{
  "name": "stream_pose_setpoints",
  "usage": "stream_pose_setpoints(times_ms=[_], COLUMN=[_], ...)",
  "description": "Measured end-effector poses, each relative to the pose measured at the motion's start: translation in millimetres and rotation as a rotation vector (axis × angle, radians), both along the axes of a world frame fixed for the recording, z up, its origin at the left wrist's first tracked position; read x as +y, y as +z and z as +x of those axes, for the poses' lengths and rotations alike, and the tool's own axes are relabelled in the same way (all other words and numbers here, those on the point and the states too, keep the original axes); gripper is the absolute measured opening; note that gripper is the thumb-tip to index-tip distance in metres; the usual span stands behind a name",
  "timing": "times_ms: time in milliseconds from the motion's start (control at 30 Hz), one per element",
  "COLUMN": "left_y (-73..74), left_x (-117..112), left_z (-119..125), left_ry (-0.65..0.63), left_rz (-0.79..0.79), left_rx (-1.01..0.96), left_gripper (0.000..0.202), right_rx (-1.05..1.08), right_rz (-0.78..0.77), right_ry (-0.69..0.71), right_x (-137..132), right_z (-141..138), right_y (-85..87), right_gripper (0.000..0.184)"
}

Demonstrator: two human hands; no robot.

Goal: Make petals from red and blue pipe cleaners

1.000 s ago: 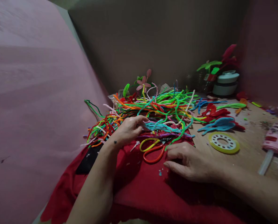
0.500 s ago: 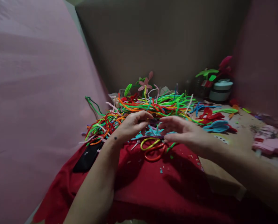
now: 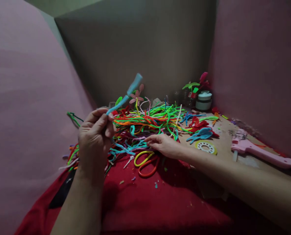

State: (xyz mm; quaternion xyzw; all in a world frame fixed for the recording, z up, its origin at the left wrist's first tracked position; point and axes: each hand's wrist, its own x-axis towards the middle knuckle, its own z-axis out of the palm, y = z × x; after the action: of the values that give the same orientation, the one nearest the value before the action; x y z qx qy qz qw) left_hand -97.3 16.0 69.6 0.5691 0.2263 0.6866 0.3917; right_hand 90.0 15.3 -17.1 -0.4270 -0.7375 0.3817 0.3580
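My left hand [image 3: 94, 130] is raised at left, its fingers closed on a light blue pipe cleaner [image 3: 119, 103]. That stem slants up to the right and ends in a thicker, blurred blue tip. Low over the pile, my right hand [image 3: 161, 143] has its fingers pressed together among light blue and purple stems; what they pinch, if anything, is hidden. Scissors with yellow and red handle loops [image 3: 149, 171] lie on the red cloth [image 3: 135, 202] just below it. Behind both hands spreads a heap of pipe cleaners [image 3: 155, 116] in green, orange, red and other colours.
On the right are a pink glue gun [image 3: 260, 151], a round yellow-and-white disc [image 3: 205, 147], and blue [image 3: 203, 133] and red bent pieces. A lidded jar [image 3: 203, 101] and fuzzy flowers stand at the back. A dark flat object [image 3: 62, 192] lies at left. Pink and grey panels enclose the table.
My left hand has risen and moved left, now with the blue pipe cleaner standing up from it. My right hand has moved left and stays low at the pile. The view has turned right.
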Motion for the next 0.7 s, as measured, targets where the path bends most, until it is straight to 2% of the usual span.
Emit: stream_pose_setpoints(times_ms=[33,100,167,233,367,467,567,700], left_y=[-2.6,-11.5,-22.6,-32.7,-42.3,-42.9,-45.0,-48.4], left_x=[2.3,3.5,-0.1,-6.2,-17.6,-21.2,-21.9,-23.0], left_z=[3.0,14.0,28.8,42.9,57.1,58.5,58.5,59.5], left_ry=[0.015,-0.010,-0.082,-0.087,0.000,0.013,0.003,0.020], left_rz=[-0.053,-0.167,-0.261,-0.302,-0.164,-0.071,-0.010,0.059], left_rx=[0.006,0.103,0.300,0.474,0.826,1.036,1.194,1.315], left_gripper=[0.014,0.014,0.016,0.015,0.017,0.020,0.023,0.027], right_rx=[0.028,0.241,0.485,0.643,0.894,0.960,1.010,1.130], right_rz=[-0.003,-0.101,-0.180,-0.182,-0.198,-0.179,-0.181,-0.277], right_ry=[0.001,0.013,0.012,-0.015,-0.097,-0.131,-0.152,-0.171], right_x=[-4.5,-16.0,-27.0,-33.8,-33.7,-29.5,-26.5,-24.3], right_z=[1.9,6.1,10.8,16.0,27.1,35.0,41.9,49.7], right_y=[4.3,13.4,20.2,23.4,24.4,25.2,26.6,29.4], right_gripper=[0.027,0.029,0.036,0.032,0.026,0.021,0.022,0.023])
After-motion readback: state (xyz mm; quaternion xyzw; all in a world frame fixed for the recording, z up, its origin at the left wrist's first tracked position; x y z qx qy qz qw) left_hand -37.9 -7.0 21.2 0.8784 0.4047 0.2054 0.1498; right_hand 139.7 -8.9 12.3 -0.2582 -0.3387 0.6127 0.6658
